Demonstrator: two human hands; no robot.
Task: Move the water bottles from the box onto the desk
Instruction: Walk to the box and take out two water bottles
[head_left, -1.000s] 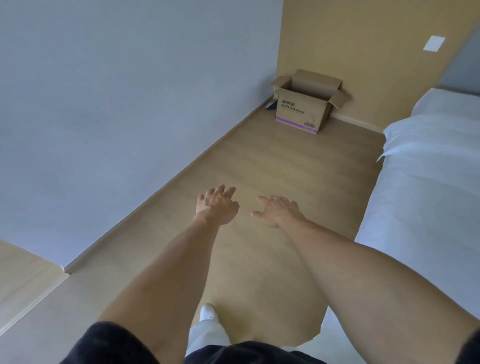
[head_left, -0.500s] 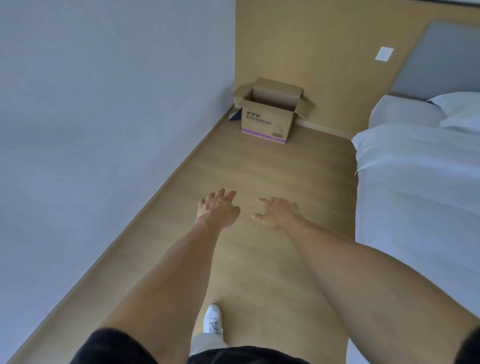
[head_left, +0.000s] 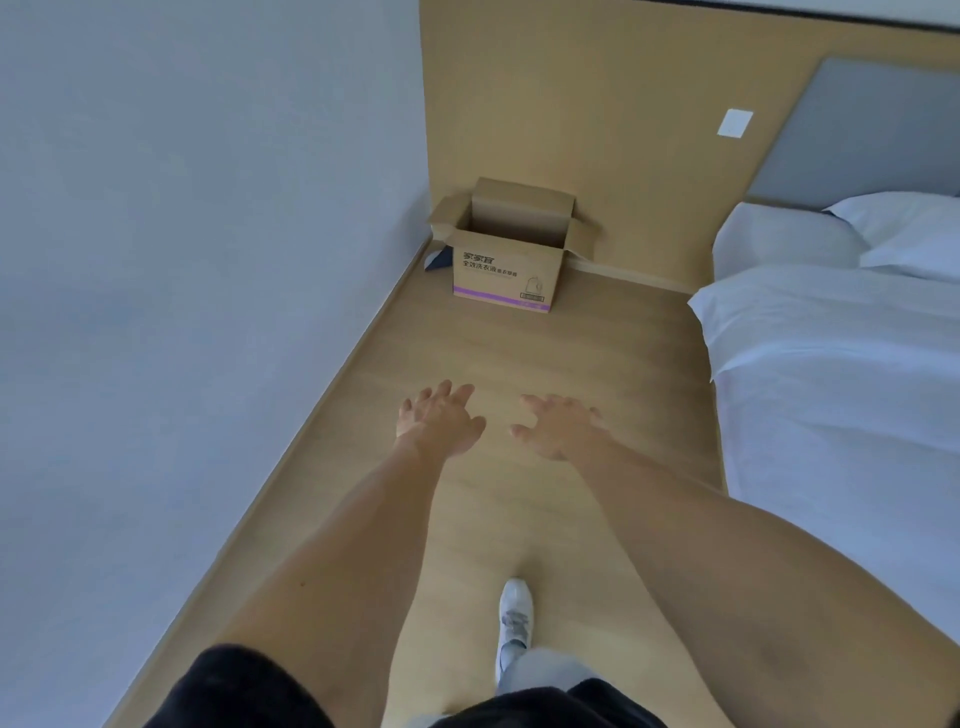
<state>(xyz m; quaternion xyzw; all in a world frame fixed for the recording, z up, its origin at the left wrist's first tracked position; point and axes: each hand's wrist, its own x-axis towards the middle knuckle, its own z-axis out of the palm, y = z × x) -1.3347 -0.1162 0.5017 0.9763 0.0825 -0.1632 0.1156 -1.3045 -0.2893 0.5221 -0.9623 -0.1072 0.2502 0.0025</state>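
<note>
An open cardboard box (head_left: 506, 273) with a purple stripe and printed text stands on the floor in the far corner, its flaps up. Its inside is hidden from here, so no water bottles show. My left hand (head_left: 439, 418) and my right hand (head_left: 558, 426) are both stretched forward over the floor, fingers relaxed and spread, holding nothing. They are well short of the box. The desk is out of view.
A grey wall (head_left: 182, 286) runs along the left and a bed with white sheets (head_left: 841, 395) fills the right. A wooden floor strip (head_left: 519, 353) leads between them to the box. A small dark object (head_left: 437, 259) lies left of the box. My white shoe (head_left: 514, 618) is below.
The view has swung so that the box sits nearer the centre and looks larger. A light surface at lower left has left the view. Both hands stay out in front, empty.
</note>
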